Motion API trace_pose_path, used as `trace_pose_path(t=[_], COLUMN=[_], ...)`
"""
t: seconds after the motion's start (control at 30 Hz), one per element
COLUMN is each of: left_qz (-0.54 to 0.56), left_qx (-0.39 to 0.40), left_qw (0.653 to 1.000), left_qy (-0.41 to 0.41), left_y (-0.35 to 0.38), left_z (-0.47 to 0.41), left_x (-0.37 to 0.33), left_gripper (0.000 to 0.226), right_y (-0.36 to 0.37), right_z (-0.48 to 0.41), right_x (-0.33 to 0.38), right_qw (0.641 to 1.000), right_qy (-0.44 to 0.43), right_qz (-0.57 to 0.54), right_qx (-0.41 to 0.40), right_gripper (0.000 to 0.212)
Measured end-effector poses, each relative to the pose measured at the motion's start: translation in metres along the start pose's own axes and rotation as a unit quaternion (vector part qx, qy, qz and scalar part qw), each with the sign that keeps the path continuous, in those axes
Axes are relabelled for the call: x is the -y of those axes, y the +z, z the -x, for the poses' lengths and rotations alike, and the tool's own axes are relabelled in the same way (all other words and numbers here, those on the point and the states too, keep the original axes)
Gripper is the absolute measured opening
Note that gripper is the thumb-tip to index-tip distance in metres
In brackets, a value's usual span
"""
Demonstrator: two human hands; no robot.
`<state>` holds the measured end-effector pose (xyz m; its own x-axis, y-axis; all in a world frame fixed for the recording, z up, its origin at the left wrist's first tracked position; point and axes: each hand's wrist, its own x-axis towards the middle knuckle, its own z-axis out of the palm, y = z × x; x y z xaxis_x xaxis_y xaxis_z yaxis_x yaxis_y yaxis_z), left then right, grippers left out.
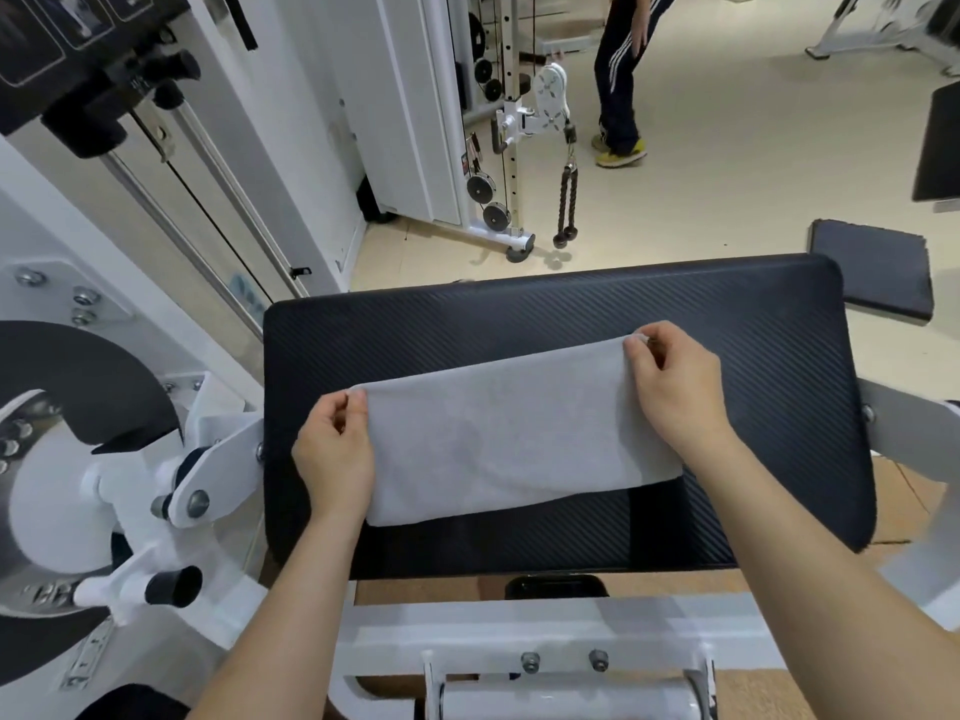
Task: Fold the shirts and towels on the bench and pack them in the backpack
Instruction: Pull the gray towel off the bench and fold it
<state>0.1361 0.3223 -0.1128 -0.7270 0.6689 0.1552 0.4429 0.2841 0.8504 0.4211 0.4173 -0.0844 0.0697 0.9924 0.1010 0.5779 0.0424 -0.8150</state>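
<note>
Folding the grey towel point(514, 433), judging by the doubled cloth lying flat on the black desk point(571, 304) between the two sets of fingers. Pinching its far corners, with the left hand point(335, 449) at one end and the right hand point(670, 392) at the other. Probably needing next to carry one end across onto the other. Seeing no backpack in view. Noting a person point(621, 70) and a cable machine point(509, 148) well beyond the fingers, blocking nothing.

We read no text anywhere. Small red-and-black tag point(471, 154) on the cable machine post point(512, 163): too small to read. Bluish marking point(248, 296) on the white frame point(228, 210) left of the bench point(571, 304): blurred. Black placards point(31, 41) top left: pale figures, no legible words.
</note>
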Motion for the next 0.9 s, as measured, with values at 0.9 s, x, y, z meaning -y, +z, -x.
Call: trace_pose_path(t=[0.9], left_qz=[-0.351], left_qx=[0.148], left_qw=[0.863], left_qy=[0.333], left_y=[0.055], left_z=[0.038], left_x=[0.013], left_gripper=[0.058], right_y=[0.074], right_z=[0.056], right_x=[0.016], right_qw=[0.908], right_qy=[-0.344], right_qz=[0.239], right_qx=[-0.018], right_gripper=[0.049])
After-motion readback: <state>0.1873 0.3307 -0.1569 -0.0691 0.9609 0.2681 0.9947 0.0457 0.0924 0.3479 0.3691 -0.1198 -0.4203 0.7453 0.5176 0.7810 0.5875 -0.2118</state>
